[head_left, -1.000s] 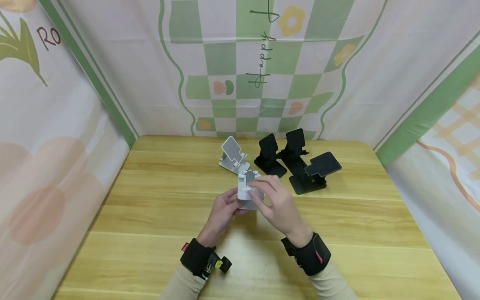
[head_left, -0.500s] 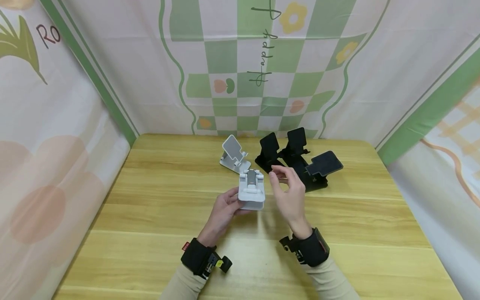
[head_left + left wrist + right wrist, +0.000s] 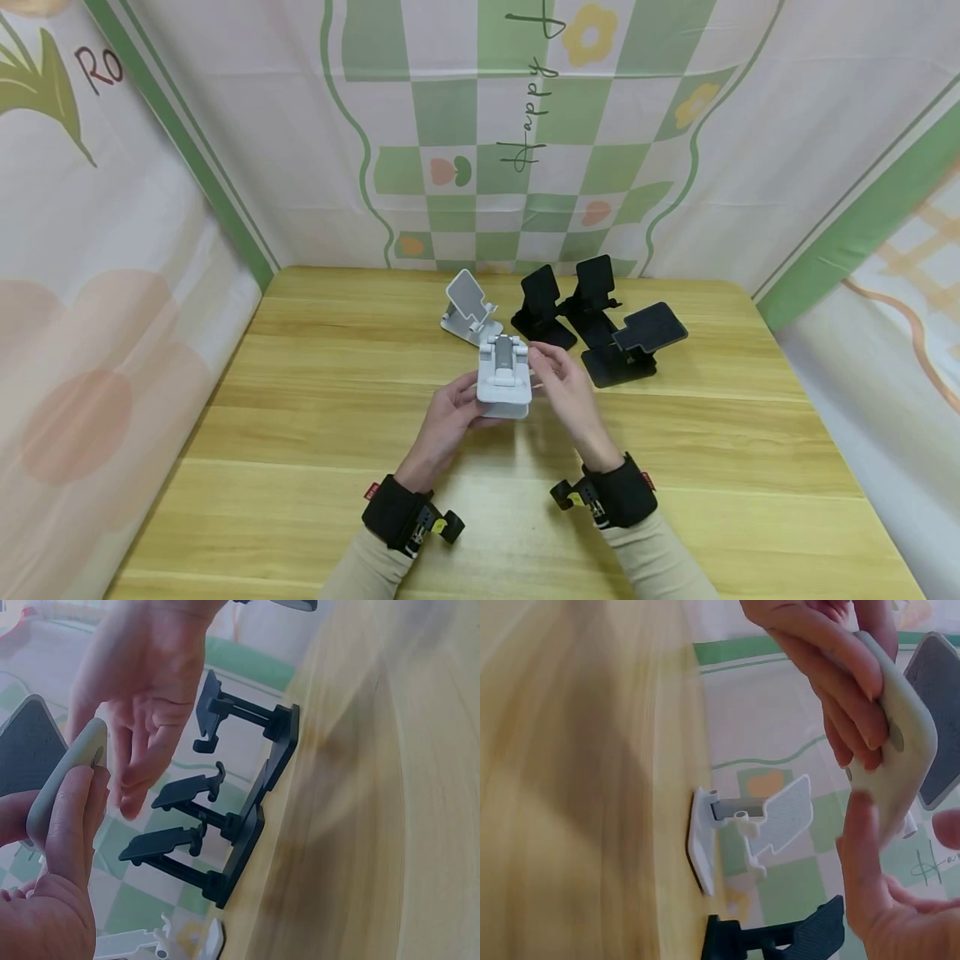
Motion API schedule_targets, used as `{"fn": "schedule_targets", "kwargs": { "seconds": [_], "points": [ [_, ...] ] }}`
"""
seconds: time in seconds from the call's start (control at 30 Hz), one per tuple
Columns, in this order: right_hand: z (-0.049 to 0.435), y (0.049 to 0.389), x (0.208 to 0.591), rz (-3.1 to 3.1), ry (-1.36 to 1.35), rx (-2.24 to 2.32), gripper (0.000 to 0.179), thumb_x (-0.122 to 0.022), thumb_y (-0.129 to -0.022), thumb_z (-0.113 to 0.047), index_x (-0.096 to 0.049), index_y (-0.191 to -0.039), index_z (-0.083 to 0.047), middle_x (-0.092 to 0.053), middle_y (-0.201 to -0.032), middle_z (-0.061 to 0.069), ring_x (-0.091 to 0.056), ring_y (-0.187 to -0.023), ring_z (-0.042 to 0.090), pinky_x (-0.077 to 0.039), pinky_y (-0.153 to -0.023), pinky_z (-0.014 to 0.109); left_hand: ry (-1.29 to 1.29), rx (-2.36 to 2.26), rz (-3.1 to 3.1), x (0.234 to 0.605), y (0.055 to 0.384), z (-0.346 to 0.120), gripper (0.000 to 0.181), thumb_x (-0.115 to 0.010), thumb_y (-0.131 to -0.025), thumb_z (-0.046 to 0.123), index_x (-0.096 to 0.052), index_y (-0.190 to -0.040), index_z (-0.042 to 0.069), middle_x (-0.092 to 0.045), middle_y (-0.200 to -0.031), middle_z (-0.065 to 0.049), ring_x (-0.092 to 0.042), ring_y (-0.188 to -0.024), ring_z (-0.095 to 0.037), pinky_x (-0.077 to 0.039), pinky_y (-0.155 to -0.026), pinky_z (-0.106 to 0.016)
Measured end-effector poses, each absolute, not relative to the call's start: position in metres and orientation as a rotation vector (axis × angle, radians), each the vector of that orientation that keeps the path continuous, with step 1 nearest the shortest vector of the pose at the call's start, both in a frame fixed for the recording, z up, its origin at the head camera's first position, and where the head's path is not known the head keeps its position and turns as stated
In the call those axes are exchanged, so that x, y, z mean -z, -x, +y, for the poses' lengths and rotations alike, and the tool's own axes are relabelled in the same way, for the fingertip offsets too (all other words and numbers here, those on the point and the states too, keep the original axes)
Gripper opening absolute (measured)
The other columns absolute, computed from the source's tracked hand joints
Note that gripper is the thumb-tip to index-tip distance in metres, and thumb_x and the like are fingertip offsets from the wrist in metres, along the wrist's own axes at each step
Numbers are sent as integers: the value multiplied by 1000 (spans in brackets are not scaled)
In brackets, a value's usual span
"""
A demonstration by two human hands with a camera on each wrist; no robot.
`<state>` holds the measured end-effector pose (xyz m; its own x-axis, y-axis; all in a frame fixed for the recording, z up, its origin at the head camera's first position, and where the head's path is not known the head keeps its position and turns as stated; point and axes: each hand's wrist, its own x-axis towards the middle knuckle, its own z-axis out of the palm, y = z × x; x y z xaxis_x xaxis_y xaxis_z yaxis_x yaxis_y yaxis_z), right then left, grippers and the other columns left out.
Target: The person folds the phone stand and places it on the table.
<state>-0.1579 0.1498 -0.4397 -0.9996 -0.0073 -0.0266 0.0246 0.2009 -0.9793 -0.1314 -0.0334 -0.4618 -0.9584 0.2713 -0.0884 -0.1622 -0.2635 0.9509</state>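
Note:
A white phone stand [image 3: 491,393] with a grey centre arm is held above the table, its top plate folded close over its base. My left hand [image 3: 444,427] grips it from the left, with fingers under the base, as the right wrist view shows. My right hand [image 3: 573,408] is at its right edge; in the right wrist view one fingertip [image 3: 862,810] meets the underside of the base while the thumb lies on the other side. Beyond stands another white phone stand [image 3: 467,300], unfolded, with black phone stands [image 3: 540,292] to its right.
The black stands, one with a wide tilted plate [image 3: 651,327], are grouped at the back right of the wooden table [image 3: 300,400]. A patterned cloth [image 3: 502,117] hangs behind the table and at both sides. Both wrists wear black camera bands [image 3: 621,492].
My right hand first lifts off the front of the white phone stand and moves right, then comes back to its right edge. My left hand keeps its grip on the stand.

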Motion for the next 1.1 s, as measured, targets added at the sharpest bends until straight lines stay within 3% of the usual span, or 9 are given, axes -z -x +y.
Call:
{"fn": "schedule_targets", "kwargs": {
  "seconds": [0.17,0.33,0.63,0.9,1.1],
  "points": [
    [150,157,439,2237,-6,1937,70,-49,-93,-52,-40,-140,-2,-55,-127,18,-57,-100,29,-51,-85,41,-143,-2294,1728,461,131,-34,52,-54,-92,2,-39,-141,-2,-55,-132,-21,-59,-109,-25,-55,-82,-32],
    [151,156,438,2049,67,1955,69,-50,-94,-48,-33,-143,-2,-47,-136,17,-51,-114,28,-48,-92,43,-160,-2298,1717,463,130,-34,51,-55,-92,3,-41,-140,-2,-55,-131,-21,-60,-108,-25,-55,-82,-33],
    [152,157,439,1988,95,1978,66,-52,-94,-43,-35,-142,-2,-49,-133,18,-52,-111,25,-50,-87,36,-159,-2282,1722,464,131,-34,51,-54,-92,3,-40,-141,-2,-55,-131,-21,-59,-109,-25,-55,-82,-33],
    [153,158,442,1960,79,2014,64,-52,-94,-42,-35,-140,-1,-49,-132,17,-51,-112,25,-48,-90,37,-126,-2234,1698,462,134,-37,50,-52,-96,18,-40,-141,0,-53,-133,-20,-58,-111,-25,-54,-85,-34],
    [154,159,442,1976,66,1995,66,-53,-93,-44,-36,-140,-1,-47,-134,16,-50,-114,26,-48,-91,37,-47,-2260,1693,459,136,-38,44,-43,-97,20,-47,-135,-2,-56,-125,-23,-62,-99,-25,-56,-79,-34]
  ]
}}
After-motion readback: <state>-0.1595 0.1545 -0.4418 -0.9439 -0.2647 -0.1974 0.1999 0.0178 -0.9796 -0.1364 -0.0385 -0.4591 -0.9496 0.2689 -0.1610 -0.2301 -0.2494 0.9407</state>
